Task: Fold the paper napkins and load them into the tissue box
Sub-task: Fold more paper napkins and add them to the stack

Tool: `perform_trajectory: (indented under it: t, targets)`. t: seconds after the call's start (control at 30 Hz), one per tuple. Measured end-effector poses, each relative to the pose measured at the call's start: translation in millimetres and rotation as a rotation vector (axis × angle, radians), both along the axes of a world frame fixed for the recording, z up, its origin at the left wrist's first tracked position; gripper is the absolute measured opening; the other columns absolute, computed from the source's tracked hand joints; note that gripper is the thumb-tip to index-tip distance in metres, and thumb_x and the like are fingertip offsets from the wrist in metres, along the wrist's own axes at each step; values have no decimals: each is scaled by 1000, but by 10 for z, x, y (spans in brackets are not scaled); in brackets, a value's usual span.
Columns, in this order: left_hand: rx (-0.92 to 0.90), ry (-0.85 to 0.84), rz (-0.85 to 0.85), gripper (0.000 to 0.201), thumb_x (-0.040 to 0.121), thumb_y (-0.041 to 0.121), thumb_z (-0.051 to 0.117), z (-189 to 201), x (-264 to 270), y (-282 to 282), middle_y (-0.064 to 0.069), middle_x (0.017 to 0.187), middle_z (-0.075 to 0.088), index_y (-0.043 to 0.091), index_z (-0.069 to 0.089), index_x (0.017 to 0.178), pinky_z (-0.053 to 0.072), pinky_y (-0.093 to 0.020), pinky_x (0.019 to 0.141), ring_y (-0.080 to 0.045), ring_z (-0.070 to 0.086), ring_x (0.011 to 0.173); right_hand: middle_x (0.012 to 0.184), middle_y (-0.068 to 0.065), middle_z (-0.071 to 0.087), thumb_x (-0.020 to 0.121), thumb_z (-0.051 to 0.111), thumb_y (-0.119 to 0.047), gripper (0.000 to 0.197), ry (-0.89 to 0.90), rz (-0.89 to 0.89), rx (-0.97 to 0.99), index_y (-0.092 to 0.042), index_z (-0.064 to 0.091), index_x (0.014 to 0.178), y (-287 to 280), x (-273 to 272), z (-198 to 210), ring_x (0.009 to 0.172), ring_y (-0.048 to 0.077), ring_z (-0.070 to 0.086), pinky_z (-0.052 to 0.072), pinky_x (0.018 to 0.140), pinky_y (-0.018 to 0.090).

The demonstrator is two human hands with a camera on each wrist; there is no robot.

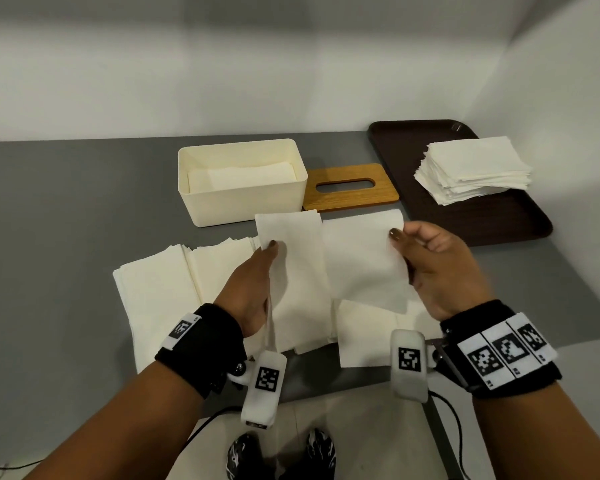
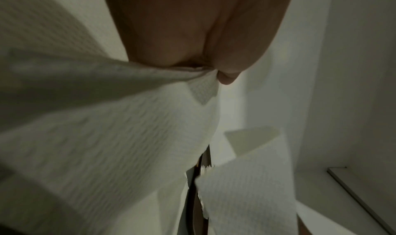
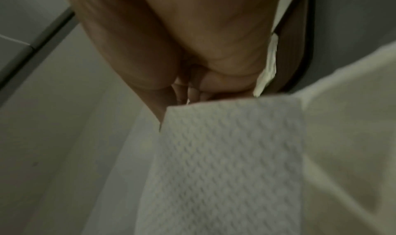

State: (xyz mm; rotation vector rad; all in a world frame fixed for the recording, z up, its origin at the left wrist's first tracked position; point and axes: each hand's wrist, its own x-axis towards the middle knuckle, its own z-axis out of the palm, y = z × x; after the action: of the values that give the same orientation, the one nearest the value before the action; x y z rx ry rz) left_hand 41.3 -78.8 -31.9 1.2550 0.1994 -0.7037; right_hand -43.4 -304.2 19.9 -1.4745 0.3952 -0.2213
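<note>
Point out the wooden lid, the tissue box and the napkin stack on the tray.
wooden lid (image 1: pixel 350 199), head view, near rim of the board.
tissue box (image 1: pixel 246 202), head view, front wall.
napkin stack (image 1: pixel 475 157), head view, top sheet.

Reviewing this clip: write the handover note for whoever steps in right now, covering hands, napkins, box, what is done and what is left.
Left hand pinches the left edge of an unfolded napkin; right hand pinches its right edge, held above the table.
Tissue box stands open with some folded napkins already inside.
Wooden slotted lid lies beside the box, off.
More napkins are spread flat on the grey table under the hands.
Napkin stack waits on the brown tray.
Left: fold the held napkin, load it, work through the rest, fit the lid.
</note>
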Motion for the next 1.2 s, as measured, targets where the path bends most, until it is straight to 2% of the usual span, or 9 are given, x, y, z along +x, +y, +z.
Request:
perform_trajectory:
  t: [0.2,0.33,0.53,0.63,0.73,0.83,0.9,1.07,1.2]
  targets:
    - [-92,31,-88,45,101,48,41,53,-62,-68,-3,121,71,19,62,127,47,-41,102,-22,67,114,92,13,73,91,65,-19,11,140,65,-85,-10,71,91,383,44,-244,82,26,64,54,74,42]
    - [-97,18,-82,48,102,47,37,52,-78,-58,-2,122,71,16,58,133,46,-39,106,-19,66,114,91,15,72,92,63,-20,13,196,50,-262,-10,70,91,480,55,-430,73,24,63,51,58,32]
    - [-41,-29,-98,52,92,64,41,68,-104,-68,1,113,74,26,65,118,50,-35,96,-17,70,105,88,10,71,91,65,-23,11,191,22,-379,-13,70,89,544,91,-481,69,20,59,47,53,24]
    - [-8,-40,-115,55,84,61,60,25,-104,-80,0,128,67,27,61,128,46,-38,102,-18,64,115,87,6,71,91,65,-25,11,196,19,-416,-15,70,89,561,105,-478,75,22,63,51,64,30]
    - [-15,-104,-103,25,101,26,50,-26,-88,-64,1,107,76,20,62,122,54,-31,84,-15,72,95,90,6,70,93,62,-28,15,289,-45,-418,-14,67,94,445,86,-494,74,19,65,57,72,35]
    - [7,-161,-83,22,102,22,47,4,-52,35,3,99,76,20,62,118,54,-30,82,-14,72,88,109,8,66,88,65,-38,37,531,-95,-672,-11,60,113,207,17,-537,99,23,62,50,91,38]
    - [40,-192,-72,23,103,22,46,33,-7,133,6,98,76,21,62,119,53,-28,81,-11,71,89,117,10,61,84,69,-42,53,654,-74,-766,-7,54,122,131,-36,-538,107,26,58,46,90,33]
    - [95,-190,-19,24,103,23,46,30,129,332,3,114,72,24,63,119,46,-35,100,-19,64,111,83,2,53,70,78,-48,51,755,-38,-795,-11,51,92,116,-44,-708,75,21,51,35,57,27]
    - [96,-186,-6,28,103,23,46,47,163,361,5,114,73,22,61,126,45,-35,102,-19,64,113,73,-5,39,77,75,-41,43,716,-38,-791,-18,40,73,80,-40,-781,65,14,40,30,59,25]
